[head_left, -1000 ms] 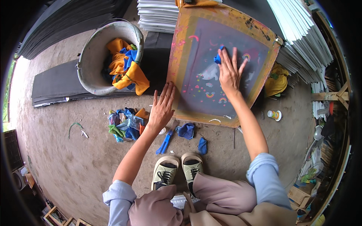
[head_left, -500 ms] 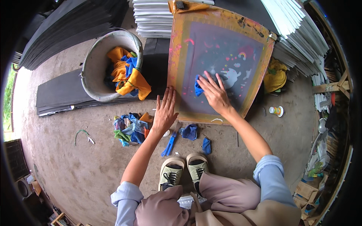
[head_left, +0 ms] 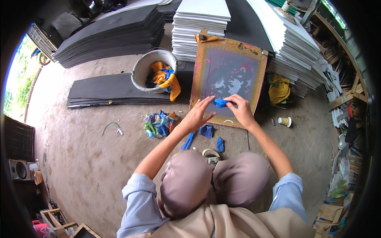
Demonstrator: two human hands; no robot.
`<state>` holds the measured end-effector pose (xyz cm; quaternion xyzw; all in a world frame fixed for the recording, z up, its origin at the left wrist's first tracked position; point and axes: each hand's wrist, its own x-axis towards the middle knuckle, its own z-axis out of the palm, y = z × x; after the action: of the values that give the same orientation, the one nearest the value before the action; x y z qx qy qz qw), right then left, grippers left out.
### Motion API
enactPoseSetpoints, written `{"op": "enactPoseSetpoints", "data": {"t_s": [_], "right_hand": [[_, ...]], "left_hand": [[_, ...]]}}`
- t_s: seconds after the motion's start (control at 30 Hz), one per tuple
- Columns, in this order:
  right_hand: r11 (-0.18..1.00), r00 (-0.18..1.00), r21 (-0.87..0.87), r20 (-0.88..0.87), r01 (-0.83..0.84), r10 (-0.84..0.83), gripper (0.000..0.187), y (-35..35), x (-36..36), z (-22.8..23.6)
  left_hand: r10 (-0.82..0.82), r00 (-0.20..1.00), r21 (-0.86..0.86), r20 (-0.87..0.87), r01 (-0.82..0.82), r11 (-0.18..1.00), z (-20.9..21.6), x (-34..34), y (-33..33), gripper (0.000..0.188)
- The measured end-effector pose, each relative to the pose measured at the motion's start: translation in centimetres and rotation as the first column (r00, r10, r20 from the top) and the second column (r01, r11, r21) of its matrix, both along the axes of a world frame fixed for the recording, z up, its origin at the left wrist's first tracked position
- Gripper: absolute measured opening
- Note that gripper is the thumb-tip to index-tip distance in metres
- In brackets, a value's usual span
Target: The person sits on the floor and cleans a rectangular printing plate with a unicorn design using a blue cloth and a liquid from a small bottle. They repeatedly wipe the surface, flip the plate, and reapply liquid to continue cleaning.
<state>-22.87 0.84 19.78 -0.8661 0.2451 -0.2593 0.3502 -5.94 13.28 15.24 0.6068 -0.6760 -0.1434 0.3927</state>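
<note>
A screen-printing frame (head_left: 194, 89) leans in front of me, its wooden border stained orange and its grey mesh bearing pale animal, cloud and rainbow shapes. Over its lower part, a small blue rag (head_left: 219, 103) is pinched between the thumb and fingers of my right hand (head_left: 242, 112). My left hand (head_left: 197, 115) is beside the rag with its fingers stretched and thumb apart; whether its fingertips touch the rag I cannot tell. On the floor below the frame lie two blue cloth scraps (head_left: 206, 131) and a slim blue tool (head_left: 187, 141).
Left of the frame stands a grey bucket (head_left: 137, 73) with orange and blue cloths (head_left: 162, 75) spilling over its rim. Mixed rags (head_left: 160, 123) lie nearby. Right are a yellow cloth (head_left: 279, 90) and a small cup (head_left: 285, 121). Black sheets (head_left: 115, 37) and white sheets (head_left: 200, 23) are stacked behind.
My right hand has lifted from wiping mid-mesh to the lower part, now pinching the rag. My left hand has left the frame's left edge and come toward it. The view has tilted up.
</note>
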Motion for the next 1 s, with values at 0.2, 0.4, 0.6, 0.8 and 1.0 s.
{"op": "enactPoseSetpoints", "data": {"t_s": [0.2, 0.4, 0.6, 0.8, 1.0], "right_hand": [[0.981, 0.985, 0.094, -0.005, -0.169, 0.17, 0.016, 3.7, -1.0, 5.9], [0.982, 0.934, 0.07, -0.302, -0.175, 0.189, 0.019, 5.0, -3.6, 7.9], [0.959, 0.953, 0.25, -0.232, -0.135, 0.195, 0.044, 4.9, -2.7, 4.8], [0.812, 0.947, 0.503, 0.039, -0.295, 0.32, 0.044, 4.6, 2.1, 1.5], [0.71, 0.987, 0.691, 0.154, -0.139, 0.043, 0.022, 0.8, 3.6, -4.4]], "left_hand": [[-0.13, 0.727, 0.084, -0.674, 0.25, 0.965, 4.3, -0.6, 0.9, 0.035], [-0.033, 0.754, 0.104, -0.657, 0.133, 0.986, 4.7, -1.3, 3.4, 0.025], [0.052, 0.746, 0.115, -0.664, 0.033, 0.993, 3.3, -1.5, 2.8, 0.032], [0.122, 0.744, 0.137, -0.658, -0.041, 0.99, 2.9, -0.7, 2.0, 0.027], [0.284, 0.647, 0.228, -0.707, -0.172, 0.958, -2.0, 2.2, 1.1, 0.02]]}}
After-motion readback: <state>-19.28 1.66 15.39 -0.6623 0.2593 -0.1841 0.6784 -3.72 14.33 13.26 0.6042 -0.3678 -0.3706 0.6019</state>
